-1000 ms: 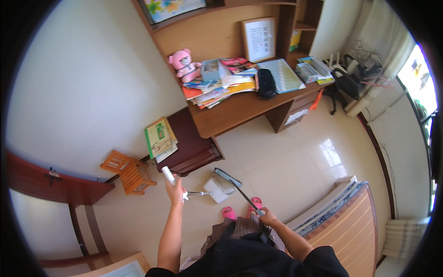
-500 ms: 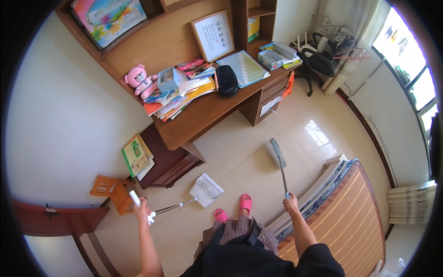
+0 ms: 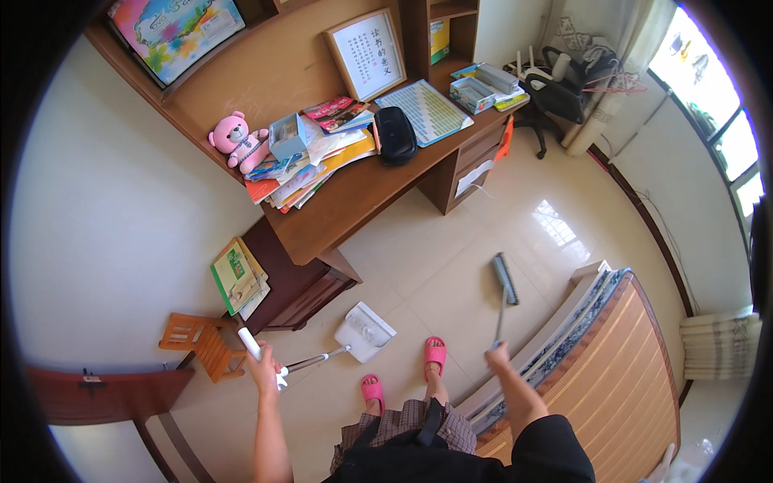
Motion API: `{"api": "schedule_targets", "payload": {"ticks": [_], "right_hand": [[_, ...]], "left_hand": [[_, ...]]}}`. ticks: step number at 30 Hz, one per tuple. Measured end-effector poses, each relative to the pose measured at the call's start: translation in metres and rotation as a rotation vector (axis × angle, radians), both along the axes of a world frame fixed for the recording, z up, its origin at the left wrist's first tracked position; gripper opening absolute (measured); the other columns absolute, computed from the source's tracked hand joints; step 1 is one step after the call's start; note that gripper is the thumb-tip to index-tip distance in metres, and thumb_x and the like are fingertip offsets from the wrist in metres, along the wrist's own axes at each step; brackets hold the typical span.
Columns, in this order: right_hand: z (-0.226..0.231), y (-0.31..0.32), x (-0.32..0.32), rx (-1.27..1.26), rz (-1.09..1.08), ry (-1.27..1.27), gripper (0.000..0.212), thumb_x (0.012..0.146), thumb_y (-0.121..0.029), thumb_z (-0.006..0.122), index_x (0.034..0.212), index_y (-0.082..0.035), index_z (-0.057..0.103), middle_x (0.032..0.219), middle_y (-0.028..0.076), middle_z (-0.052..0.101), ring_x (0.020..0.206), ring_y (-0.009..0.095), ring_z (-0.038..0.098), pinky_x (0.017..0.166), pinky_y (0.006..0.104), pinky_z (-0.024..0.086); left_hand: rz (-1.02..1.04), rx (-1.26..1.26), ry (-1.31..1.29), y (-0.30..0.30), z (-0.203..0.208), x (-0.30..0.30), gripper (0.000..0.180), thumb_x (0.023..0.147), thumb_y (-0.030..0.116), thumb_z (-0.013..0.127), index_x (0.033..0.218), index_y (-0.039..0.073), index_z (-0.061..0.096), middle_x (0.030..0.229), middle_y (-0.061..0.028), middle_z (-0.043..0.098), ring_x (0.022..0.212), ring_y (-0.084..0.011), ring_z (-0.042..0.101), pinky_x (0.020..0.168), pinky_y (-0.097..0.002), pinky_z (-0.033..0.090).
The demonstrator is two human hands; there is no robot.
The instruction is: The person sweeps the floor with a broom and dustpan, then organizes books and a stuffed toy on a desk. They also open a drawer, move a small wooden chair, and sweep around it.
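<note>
My left hand (image 3: 264, 370) is closed around the white handle of a long-handled dustpan (image 3: 366, 332). Its white pan rests on the tiled floor, left of my feet, with some greyish debris visible inside. My right hand (image 3: 498, 357) grips the grey handle of a broom (image 3: 506, 278). The broom's grey-blue bristle head is out over the floor between the desk and the bed, at or just above the tiles. Between the two tools stand my feet in pink slippers (image 3: 436, 357).
Ahead is a brown desk (image 3: 322, 233) with papers, a pink teddy bear (image 3: 239, 142) and a black case. A bed with a slatted mat (image 3: 596, 362) lies right. At left are a small wooden chair (image 3: 211, 346) and a dark cabinet (image 3: 302, 302). An office chair (image 3: 555, 97) stands far right.
The broom head has swung right and nearer, toward the bed, and has turned. My right hand came slightly left and lower. My left foot has shifted left; the dustpan stays about where it was.
</note>
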State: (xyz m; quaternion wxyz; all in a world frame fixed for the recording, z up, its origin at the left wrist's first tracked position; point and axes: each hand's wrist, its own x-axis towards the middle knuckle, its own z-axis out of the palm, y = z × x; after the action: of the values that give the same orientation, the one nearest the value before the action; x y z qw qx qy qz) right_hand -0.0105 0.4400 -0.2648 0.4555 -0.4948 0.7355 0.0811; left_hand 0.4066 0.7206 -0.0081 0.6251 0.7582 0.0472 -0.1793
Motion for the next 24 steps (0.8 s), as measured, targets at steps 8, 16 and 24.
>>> {"api": "schedule_targets", "payload": {"ticks": [8,16,24], "right_hand": [[0.084,0.208,0.056,0.187,0.265,0.002,0.064,0.067,-0.021,0.057,0.12,-0.006,0.025,0.096,0.025,0.055,0.09,0.036,0.055,0.077,0.0367,0.043],[0.125,0.229,0.054,0.139,0.129,-0.152,0.058,0.062,-0.01,0.06,0.118,-0.012,0.042,0.065,0.008,0.057,0.048,0.016,0.053,0.04,0.0275,0.041],[0.121,0.194,-0.04,-0.007,-0.092,-0.164,0.061,0.062,-0.007,0.057,0.121,-0.011,0.042,0.065,0.009,0.058,0.051,0.016,0.053,0.045,0.0281,0.042]], "left_hand": [[-0.061,-0.131,-0.047,0.0,-0.006,0.012,0.019,0.074,0.01,0.055,0.086,0.005,0.04,0.056,-0.0008,0.038,0.037,-0.0079,0.034,0.033,-0.0217,0.03],[-0.082,-0.037,-0.117,0.014,-0.005,0.004,0.026,0.072,0.012,0.054,0.09,0.0,0.04,0.07,-0.0086,0.045,0.036,-0.0115,0.038,0.033,-0.0244,0.034],[-0.222,-0.048,-0.005,0.093,-0.001,0.037,0.017,0.076,0.01,0.054,0.087,0.005,0.042,0.049,0.0005,0.036,0.031,-0.0067,0.03,0.03,-0.0214,0.026]]}}
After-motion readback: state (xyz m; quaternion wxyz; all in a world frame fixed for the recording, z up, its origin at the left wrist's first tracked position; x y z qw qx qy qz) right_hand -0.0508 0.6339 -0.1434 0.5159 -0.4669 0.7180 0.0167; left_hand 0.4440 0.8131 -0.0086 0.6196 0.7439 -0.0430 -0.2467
